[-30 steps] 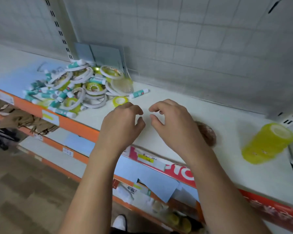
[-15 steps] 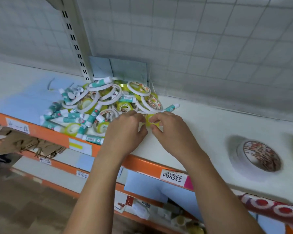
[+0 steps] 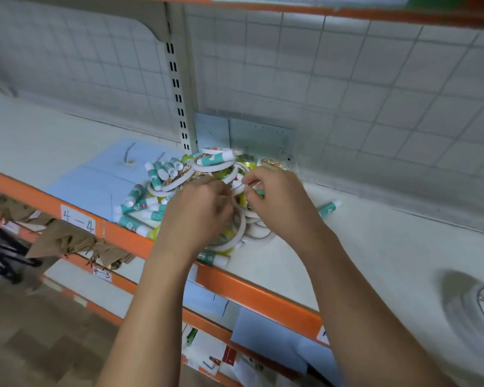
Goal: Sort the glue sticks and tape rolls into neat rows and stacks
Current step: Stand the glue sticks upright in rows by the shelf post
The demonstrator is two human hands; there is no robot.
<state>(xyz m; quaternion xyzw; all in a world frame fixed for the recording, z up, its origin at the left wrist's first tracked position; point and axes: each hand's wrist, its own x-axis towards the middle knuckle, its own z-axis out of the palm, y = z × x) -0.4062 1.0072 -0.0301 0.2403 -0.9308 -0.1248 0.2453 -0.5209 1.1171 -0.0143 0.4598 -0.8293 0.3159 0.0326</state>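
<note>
left hand [image 3: 199,216] curled down into the pile, hold unclear; right hand [image 3: 280,202] curled, seems to pinch a teal glue stick [image 3: 259,192]. barely started: glue sticks [image 3: 162,171], smooth teal-white plastic tubes, and tape rolls [image 3: 215,163], thin flat white rings, lie jumbled on white shelf [image 3: 375,247], no rows or stacks

White shelf [image 3: 375,247] w/ orange front edge [image 3: 252,293], "4-4" label [image 3: 78,222], blue paper [image 3: 95,182], wire-grid back [image 3: 375,88].
</note>
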